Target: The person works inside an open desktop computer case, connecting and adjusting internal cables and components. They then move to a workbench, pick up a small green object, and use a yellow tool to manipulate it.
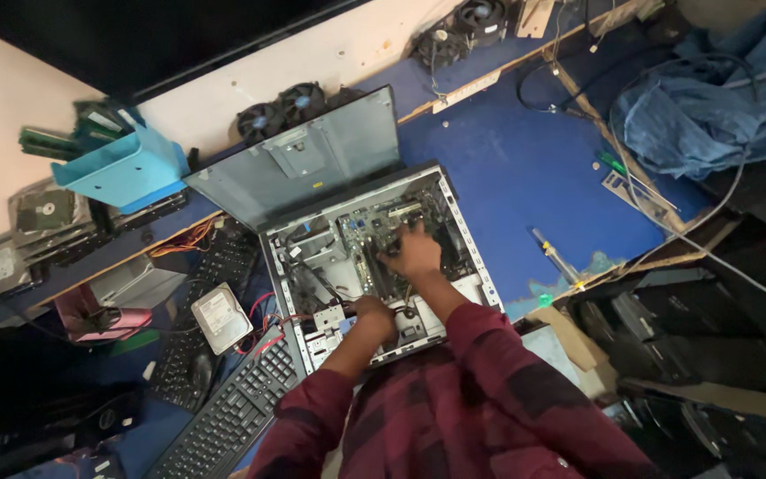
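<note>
From the head camera, you are bent over an open computer case [379, 266] lying flat near the front edge of the blue table [525, 168], its side panel [299, 164] tipped up behind it. Your right hand [416, 251] is deep among the green board and its parts, fingers curled down onto something there; I cannot tell whether it grips anything. Your left hand [374, 315] rests closed at the case's near end by the drive bay, seemingly steadying or tugging a part; what it holds is hidden.

You look to be working on something seated on the board. The next move likely calls for a straight, gentle pull while the other hand braces the case.

Loose red wires and a bare hard drive [221, 317] lie just left, beside two keyboards [232, 412]. A screwdriver [557, 255] lies to the right, near the table's edge. Cables inside crowd your fingers.
</note>
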